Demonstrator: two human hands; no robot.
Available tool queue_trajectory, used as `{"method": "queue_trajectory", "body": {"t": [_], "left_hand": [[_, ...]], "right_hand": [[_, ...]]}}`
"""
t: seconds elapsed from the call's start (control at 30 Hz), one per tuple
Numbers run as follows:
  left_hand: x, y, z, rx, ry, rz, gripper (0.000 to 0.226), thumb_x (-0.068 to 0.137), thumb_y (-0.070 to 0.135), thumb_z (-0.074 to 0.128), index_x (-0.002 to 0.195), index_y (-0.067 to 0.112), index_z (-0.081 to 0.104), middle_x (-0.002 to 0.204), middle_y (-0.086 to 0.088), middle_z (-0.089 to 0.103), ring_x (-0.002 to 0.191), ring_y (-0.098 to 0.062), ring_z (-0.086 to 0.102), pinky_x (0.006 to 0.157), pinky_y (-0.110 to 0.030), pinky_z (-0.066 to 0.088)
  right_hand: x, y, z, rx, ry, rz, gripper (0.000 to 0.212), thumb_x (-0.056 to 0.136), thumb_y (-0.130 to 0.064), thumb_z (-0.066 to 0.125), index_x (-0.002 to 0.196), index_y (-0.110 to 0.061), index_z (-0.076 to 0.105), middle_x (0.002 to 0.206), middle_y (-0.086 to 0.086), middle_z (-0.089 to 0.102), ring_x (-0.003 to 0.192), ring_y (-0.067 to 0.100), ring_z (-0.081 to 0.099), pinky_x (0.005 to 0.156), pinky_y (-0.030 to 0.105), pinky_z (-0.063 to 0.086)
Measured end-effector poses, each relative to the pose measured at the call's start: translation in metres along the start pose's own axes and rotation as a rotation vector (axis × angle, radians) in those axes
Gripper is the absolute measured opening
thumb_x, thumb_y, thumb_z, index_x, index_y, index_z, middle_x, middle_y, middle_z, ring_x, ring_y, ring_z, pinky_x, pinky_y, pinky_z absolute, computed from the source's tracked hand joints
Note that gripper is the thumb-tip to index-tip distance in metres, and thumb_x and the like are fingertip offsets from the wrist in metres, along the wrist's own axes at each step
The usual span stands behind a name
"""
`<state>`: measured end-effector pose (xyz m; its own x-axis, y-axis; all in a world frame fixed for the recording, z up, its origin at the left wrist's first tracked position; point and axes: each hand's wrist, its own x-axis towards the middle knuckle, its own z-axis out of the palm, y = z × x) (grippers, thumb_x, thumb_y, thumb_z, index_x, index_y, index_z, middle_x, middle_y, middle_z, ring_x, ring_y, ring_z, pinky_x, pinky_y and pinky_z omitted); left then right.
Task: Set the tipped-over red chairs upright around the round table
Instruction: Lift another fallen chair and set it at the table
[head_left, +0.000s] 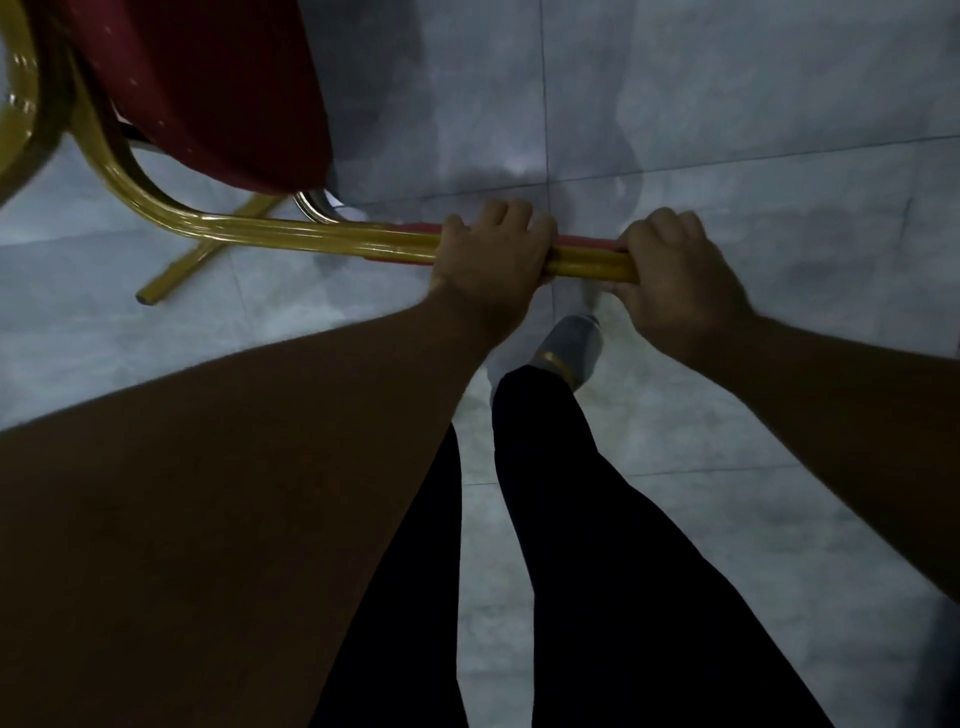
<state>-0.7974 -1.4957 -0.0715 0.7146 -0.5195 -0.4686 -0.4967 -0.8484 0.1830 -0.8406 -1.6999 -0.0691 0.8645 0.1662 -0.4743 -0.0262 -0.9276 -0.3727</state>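
A red chair with a gold metal frame fills the upper left, seen from above, its red padded seat towards the top. The top rail of its backrest runs across the middle of the view. My left hand and my right hand both grip that gold rail side by side, fingers wrapped over it. One gold leg ends on the floor at the left. The round table is out of view.
Grey tiled floor spreads all round. My legs in dark trousers and one grey shoe stand just below the rail. A second gold frame curve shows at the far left edge.
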Motion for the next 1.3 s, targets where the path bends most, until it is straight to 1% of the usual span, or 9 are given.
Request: {"method": "queue_trajectory", "body": {"t": [0.27, 0.5, 0.6, 0.77, 0.83, 1.0, 1.1, 1.17, 1.3], "left_hand": [[-0.038, -0.008, -0.040, -0.043, -0.005, -0.003, 0.037, 0.101, 0.042, 0.049, 0.125, 0.015, 0.047, 0.126, -0.013, 0.054, 0.115, -0.032, 0.052, 0.092, -0.050, 0.049], [-0.120, -0.002, -0.125, -0.133, 0.134, 0.050, 0.047, 0.096, 0.057, 0.035, 0.114, 0.018, 0.053, 0.113, -0.007, 0.060, 0.103, -0.028, 0.057, 0.086, -0.048, 0.047], [-0.157, 0.000, -0.170, -0.183, 0.222, 0.185, 0.033, 0.100, 0.043, 0.048, 0.114, 0.015, 0.058, 0.110, -0.007, 0.062, 0.098, -0.030, 0.059, 0.078, -0.045, 0.048], [-0.239, -0.035, -0.233, -0.312, 0.405, 0.212, 0.026, 0.094, 0.031, 0.065, 0.110, 0.010, 0.067, 0.100, -0.010, 0.067, 0.087, -0.031, 0.062, 0.071, -0.044, 0.049], [-0.274, -0.056, -0.250, -0.364, 0.453, 0.217, 0.027, 0.094, 0.030, 0.064, 0.109, 0.007, 0.067, 0.099, -0.010, 0.067, 0.086, -0.032, 0.063, 0.072, -0.046, 0.051], [-0.349, -0.119, -0.280, -0.484, 0.543, 0.160, 0.029, 0.096, 0.034, 0.056, 0.111, 0.010, 0.065, 0.104, -0.004, 0.065, 0.092, -0.022, 0.059, 0.080, -0.033, 0.047], [-0.389, -0.146, -0.285, -0.528, 0.562, 0.114, 0.025, 0.097, 0.027, 0.058, 0.113, 0.010, 0.063, 0.107, -0.003, 0.064, 0.096, -0.021, 0.058, 0.085, -0.039, 0.050], [-0.417, -0.154, -0.292, -0.574, 0.519, 0.105, 0.026, 0.096, 0.025, 0.062, 0.119, 0.013, 0.061, 0.110, -0.001, 0.062, 0.099, -0.018, 0.058, 0.086, -0.042, 0.053], [-0.459, -0.140, -0.317, -0.437, 0.498, 0.215, 0.034, 0.097, 0.045, 0.057, 0.125, 0.025, 0.055, 0.112, 0.011, 0.055, 0.098, -0.006, 0.049, 0.083, -0.027, 0.046]], "right_hand": [[-0.029, -0.046, -0.034, -0.011, 0.062, 0.026, 0.032, 0.086, -0.027, 0.073, 0.107, -0.007, 0.060, 0.108, 0.016, 0.056, 0.102, 0.036, 0.049, 0.080, 0.047, 0.043], [-0.093, -0.130, -0.120, 0.007, 0.146, -0.003, 0.029, 0.084, -0.028, 0.075, 0.106, -0.010, 0.067, 0.104, 0.011, 0.060, 0.099, 0.034, 0.052, 0.080, 0.043, 0.040], [-0.123, -0.179, -0.159, -0.021, 0.207, -0.021, 0.027, 0.085, -0.028, 0.073, 0.107, -0.014, 0.069, 0.104, 0.008, 0.061, 0.099, 0.032, 0.053, 0.081, 0.042, 0.038], [-0.166, -0.264, -0.216, -0.117, 0.321, -0.130, 0.035, 0.092, -0.048, 0.051, 0.106, -0.023, 0.071, 0.100, 0.000, 0.063, 0.092, 0.026, 0.056, 0.076, 0.040, 0.039], [-0.183, -0.294, -0.231, -0.128, 0.409, -0.209, 0.032, 0.094, -0.049, 0.053, 0.108, -0.025, 0.070, 0.098, -0.002, 0.063, 0.089, 0.024, 0.056, 0.074, 0.041, 0.040], [-0.226, -0.321, -0.249, 0.067, 0.472, -0.153, 0.034, 0.090, -0.047, 0.058, 0.115, -0.025, 0.065, 0.107, -0.006, 0.064, 0.099, 0.022, 0.059, 0.087, 0.043, 0.044], [-0.232, -0.347, -0.245, 0.149, 0.519, -0.188, 0.033, 0.091, -0.042, 0.055, 0.111, -0.018, 0.066, 0.106, -0.003, 0.065, 0.099, 0.022, 0.059, 0.088, 0.046, 0.046], [-0.235, -0.375, -0.236, 0.159, 0.559, -0.251, 0.033, 0.093, -0.039, 0.054, 0.107, -0.013, 0.067, 0.103, 0.001, 0.065, 0.095, 0.024, 0.058, 0.087, 0.040, 0.043], [-0.240, -0.428, -0.221, 0.125, 0.580, -0.390, 0.036, 0.093, -0.042, 0.053, 0.105, -0.012, 0.069, 0.099, 0.003, 0.066, 0.091, 0.026, 0.059, 0.084, 0.041, 0.043]]}}
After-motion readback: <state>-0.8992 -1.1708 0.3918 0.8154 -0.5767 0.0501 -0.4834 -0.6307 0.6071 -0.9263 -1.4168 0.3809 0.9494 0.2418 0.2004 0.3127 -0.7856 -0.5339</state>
